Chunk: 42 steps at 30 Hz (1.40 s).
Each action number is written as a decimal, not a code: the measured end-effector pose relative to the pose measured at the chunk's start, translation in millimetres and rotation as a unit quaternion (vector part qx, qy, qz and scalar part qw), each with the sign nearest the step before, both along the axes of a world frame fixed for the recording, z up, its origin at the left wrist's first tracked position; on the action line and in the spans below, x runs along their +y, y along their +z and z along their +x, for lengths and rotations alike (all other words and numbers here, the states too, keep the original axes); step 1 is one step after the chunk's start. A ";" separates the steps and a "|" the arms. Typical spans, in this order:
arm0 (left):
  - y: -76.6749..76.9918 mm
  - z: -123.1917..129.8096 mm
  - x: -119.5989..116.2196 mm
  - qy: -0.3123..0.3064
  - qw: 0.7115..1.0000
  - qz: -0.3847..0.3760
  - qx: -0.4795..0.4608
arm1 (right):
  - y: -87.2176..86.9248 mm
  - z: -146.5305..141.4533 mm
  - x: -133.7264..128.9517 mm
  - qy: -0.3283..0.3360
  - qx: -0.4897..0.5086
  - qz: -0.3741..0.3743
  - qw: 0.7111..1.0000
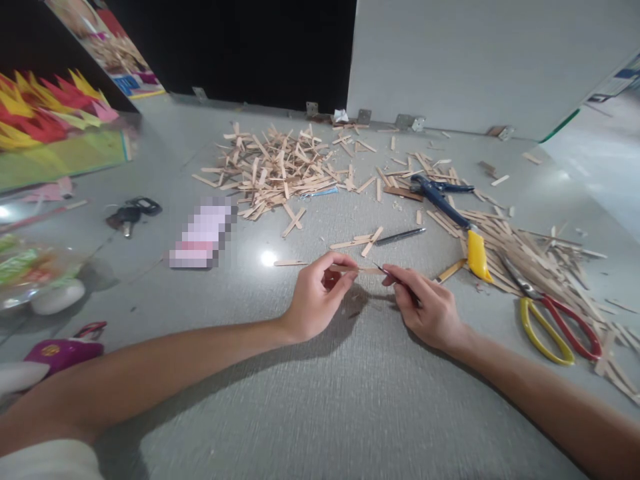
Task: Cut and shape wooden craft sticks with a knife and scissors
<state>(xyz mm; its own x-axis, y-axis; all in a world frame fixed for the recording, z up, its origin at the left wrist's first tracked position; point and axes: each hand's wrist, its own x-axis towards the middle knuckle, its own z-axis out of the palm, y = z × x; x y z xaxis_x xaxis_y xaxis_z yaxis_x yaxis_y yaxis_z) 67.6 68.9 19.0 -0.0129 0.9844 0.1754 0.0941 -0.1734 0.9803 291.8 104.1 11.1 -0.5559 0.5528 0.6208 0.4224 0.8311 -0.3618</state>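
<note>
My left hand (320,293) pinches a flat wooden craft stick (369,271) between thumb and fingers, level above the table. Close on its right, my right hand (425,300) is closed on a thin, dark, pointed blade (379,267). The blade's tip is at the stick's right part; whether they touch I cannot tell. Its handle is mostly hidden in my fingers. Just beyond the hands lie a small crossed group of sticks (371,243), a black pen (401,236) and a single stick (290,263).
A large heap of cut sticks (275,167) lies at the back. To the right are a blue cutting tool (443,203) with a yellow handle, red-and-yellow-handled scissors (545,307) and more sticks. Keys (133,213), a blurred pinkish rectangle (203,233) and a purple item (65,357) are on the left.
</note>
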 end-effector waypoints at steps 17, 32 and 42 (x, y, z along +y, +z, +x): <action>-1.6 1.0 -1.7 -0.016 1.000 0.003 -0.016 | 1.1 -0.1 -1.4 -0.002 -0.001 0.001 1.000; -2.7 -0.6 -2.8 -0.071 0.995 -0.051 -0.052 | -2.6 1.0 -2.9 -0.026 0.009 0.024 0.999; -3.5 -1.3 -0.9 -0.062 0.994 -0.077 -0.035 | -4.6 3.7 -1.0 -0.001 0.007 0.009 1.000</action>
<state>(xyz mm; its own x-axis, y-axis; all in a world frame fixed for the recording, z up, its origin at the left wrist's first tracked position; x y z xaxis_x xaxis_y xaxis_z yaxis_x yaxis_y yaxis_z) 66.3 68.0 15.5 0.1040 0.9943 0.0252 0.0115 -0.0265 0.9996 295.5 103.1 6.5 -0.5455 0.5428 0.6385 0.4198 0.8364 -0.3524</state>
